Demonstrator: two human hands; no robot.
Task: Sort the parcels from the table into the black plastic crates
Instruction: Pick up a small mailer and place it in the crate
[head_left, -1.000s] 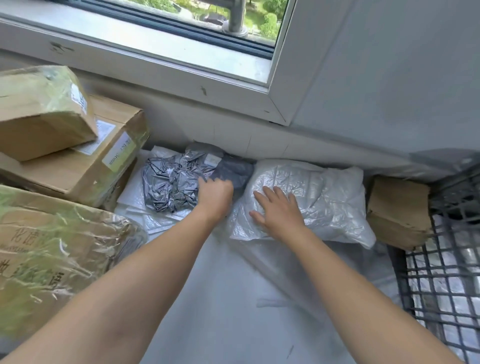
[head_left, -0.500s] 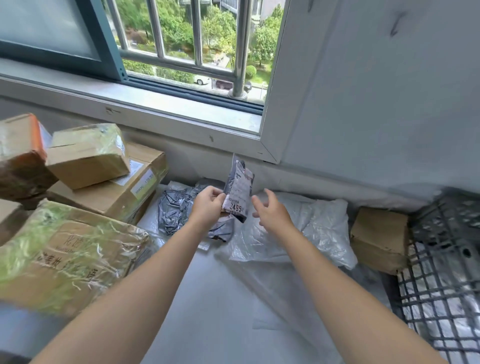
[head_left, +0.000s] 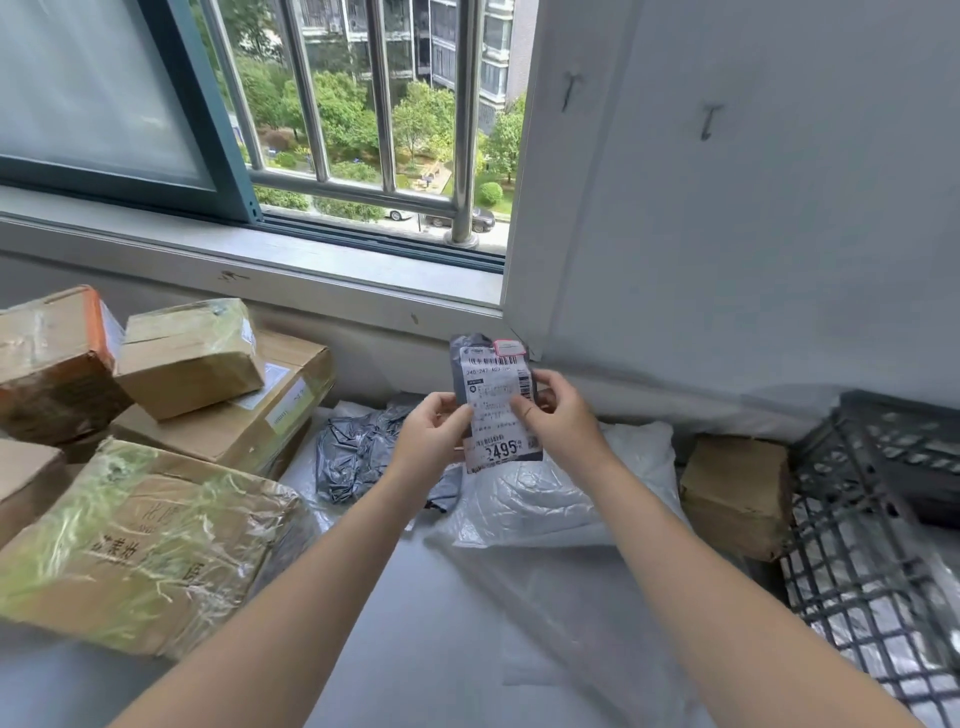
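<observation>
A small dark grey parcel (head_left: 496, 400) with a white shipping label is held upright above the table, label facing me. My left hand (head_left: 432, 431) grips its left edge and my right hand (head_left: 558, 415) grips its right edge, thumb on the label. Below them lie a crumpled grey plastic parcel (head_left: 358, 452) and a white plastic parcel (head_left: 561, 493) on the table (head_left: 441, 649). A black plastic crate (head_left: 872, 545) stands at the right, with plastic-wrapped parcels inside.
Taped cardboard boxes are stacked at the left: a large one (head_left: 135, 545) in front, smaller ones (head_left: 187, 353) behind. A small brown box (head_left: 735, 491) sits between the white parcel and the crate. A barred window runs along the back wall.
The small grey parcel was picked up from between the bags by my left hand, raised, and turned label-forward. My right hand left the white parcel and now holds the small one too.
</observation>
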